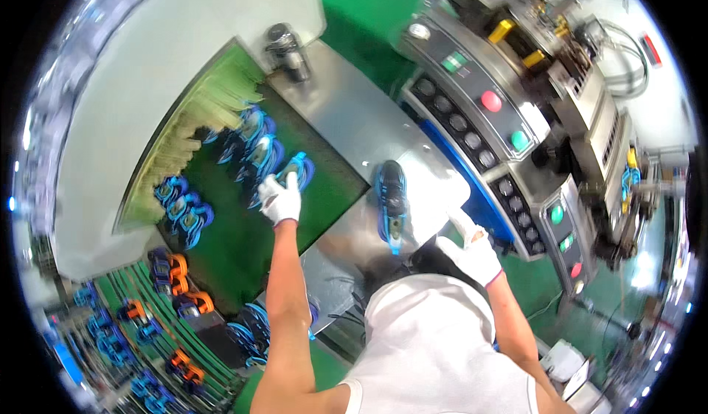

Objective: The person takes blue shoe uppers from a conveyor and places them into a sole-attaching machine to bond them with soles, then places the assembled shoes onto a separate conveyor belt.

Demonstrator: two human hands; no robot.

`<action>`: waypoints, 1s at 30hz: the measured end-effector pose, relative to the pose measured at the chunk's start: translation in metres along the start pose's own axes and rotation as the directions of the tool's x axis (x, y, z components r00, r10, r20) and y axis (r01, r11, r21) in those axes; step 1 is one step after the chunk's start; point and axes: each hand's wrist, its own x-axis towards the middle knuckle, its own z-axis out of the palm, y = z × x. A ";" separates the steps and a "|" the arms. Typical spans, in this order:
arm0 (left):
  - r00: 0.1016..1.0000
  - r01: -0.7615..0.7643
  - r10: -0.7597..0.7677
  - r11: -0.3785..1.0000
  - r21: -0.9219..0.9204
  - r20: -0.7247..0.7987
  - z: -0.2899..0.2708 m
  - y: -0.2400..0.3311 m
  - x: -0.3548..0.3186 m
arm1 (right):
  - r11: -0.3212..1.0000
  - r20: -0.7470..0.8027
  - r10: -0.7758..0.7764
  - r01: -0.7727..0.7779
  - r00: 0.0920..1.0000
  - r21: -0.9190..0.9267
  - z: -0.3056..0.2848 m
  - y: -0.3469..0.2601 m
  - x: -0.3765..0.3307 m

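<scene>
Rails (214, 356) run low at far left, well apart from the fingers of the gloved left hand (282, 203), carrying orange shoes (186, 370) and blue ones. Nearer those fingers, still to their left, a cluster of blue shoes (181, 209) sits on a green belt (234, 255), all smeared by blur. Beyond the left fingertips, a second batch of blue shoes (257, 145) lines up.

And here are the left fingers themselves! Slightly parted, they're right at a blue-and-purple shoe (301, 165), tips overlapping its near end; whether they grip it, I cannot tell.

To the right of them lies a steel tabletop (352, 108), where a black-and-blue shoe (391, 193) lies between the two hands, apart from both sets of fingers. Then comes the gloved right hand (473, 258), thumb and forefinger spread wide, nothing visible between them, just beside the blue edge (464, 182) of a big machine.

Beyond those right fingers, round dials (457, 122) march along beneath a grey control panel (472, 78) with a red button (491, 101) and a green button (519, 140). Its markings are too small and blurred to read. Rightmost, a lower panel (566, 231) repeats those colours.
</scene>
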 end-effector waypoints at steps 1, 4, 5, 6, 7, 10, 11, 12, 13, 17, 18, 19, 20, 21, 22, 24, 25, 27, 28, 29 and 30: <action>1.000 0.011 -0.011 1.000 -0.016 -0.010 0.007 -0.010 0.004 | 0.996 -0.047 -0.069 0.071 0.997 0.052 0.002 0.019 -0.010; 0.996 -0.027 0.024 0.999 -0.038 -0.087 0.024 -0.070 0.015 | 0.937 -0.005 0.118 -0.110 0.993 0.331 -0.022 0.015 -0.033; 0.988 -0.111 0.098 0.989 -0.099 -0.122 0.016 -0.045 0.000 | 0.927 0.001 0.167 -0.158 0.986 0.339 -0.034 0.019 -0.041; 0.986 -0.168 0.167 0.978 -0.122 -0.021 -0.011 0.002 -0.018 | 0.908 -0.041 0.173 -0.143 0.984 0.394 -0.038 0.042 -0.055; 0.961 -0.277 0.274 0.936 -0.219 -0.045 -0.033 0.016 -0.029 | 0.884 -0.047 0.176 -0.137 0.983 0.447 -0.046 0.038 -0.055; 0.853 -0.494 0.519 0.773 -0.399 -0.049 -0.095 0.080 -0.067 | 0.922 -0.037 0.042 -0.025 0.998 0.387 -0.085 0.012 -0.038; 0.822 -0.511 0.569 0.725 -0.462 -0.016 -0.116 0.115 -0.080 | 0.963 -0.036 -0.087 0.094 0.996 0.251 -0.097 0.007 -0.024; 0.782 -0.528 0.623 0.667 -0.526 0.004 -0.130 0.152 -0.092 | 0.919 0.000 -0.155 0.145 0.988 0.368 -0.104 0.007 -0.007; 0.785 -0.491 0.619 0.622 -0.610 0.000 -0.136 0.179 -0.104 | 0.927 -0.052 -0.271 0.275 0.961 0.254 -0.106 -0.002 0.007; 0.854 -0.142 0.498 0.504 -0.852 0.152 -0.143 0.258 -0.125 | 0.902 0.138 -0.374 0.325 0.917 0.283 -0.129 -0.027 0.038; 0.857 -0.041 0.478 0.436 -0.899 0.193 -0.141 0.270 -0.123 | 0.895 0.155 -0.351 0.282 0.923 0.347 -0.141 -0.027 0.037; 0.852 -0.034 0.484 0.432 -0.901 0.200 -0.141 0.283 -0.121 | 0.884 0.108 -0.368 0.311 0.924 0.349 -0.146 -0.022 0.037; 0.851 -0.019 0.482 0.424 -0.906 0.208 -0.141 0.298 -0.122 | 0.876 0.070 -0.384 0.339 0.921 0.343 -0.152 -0.015 0.035; 0.842 -0.023 0.499 0.412 -0.911 0.204 -0.144 0.313 -0.122 | 0.881 0.017 -0.357 0.331 0.934 0.338 -0.157 -0.012 0.029; 0.812 -0.067 0.542 0.454 -0.888 0.216 -0.150 0.327 -0.122 | 0.881 0.012 -0.327 0.300 0.945 0.364 -0.165 -0.010 0.025; 0.770 -0.110 0.593 0.487 -0.867 0.236 -0.154 0.353 -0.122 | 0.852 0.047 -0.288 0.233 0.956 0.469 -0.176 0.000 0.018; 0.705 -0.256 0.679 0.513 -0.819 0.205 -0.164 0.362 -0.126 | 0.851 0.153 -0.263 0.154 0.953 0.501 -0.184 0.011 0.014; 0.579 -0.451 0.809 0.421 -0.787 0.101 -0.182 0.392 -0.131 | 0.865 0.212 -0.272 0.142 0.939 0.480 -0.202 0.017 0.009; 0.392 -0.672 0.919 0.306 -0.674 0.026 -0.188 0.402 -0.129 | 0.879 0.246 -0.278 0.143 0.928 0.454 -0.215 0.009 0.010; 0.257 -0.752 0.965 0.228 -0.618 0.042 -0.203 0.426 -0.133 | 0.924 0.179 -0.220 0.146 0.959 0.353 -0.208 0.002 0.014; 0.132 -0.823 0.988 0.152 -0.547 0.077 -0.218 0.444 -0.140 | 0.908 0.060 -0.242 0.204 0.968 0.367 -0.191 0.005 0.028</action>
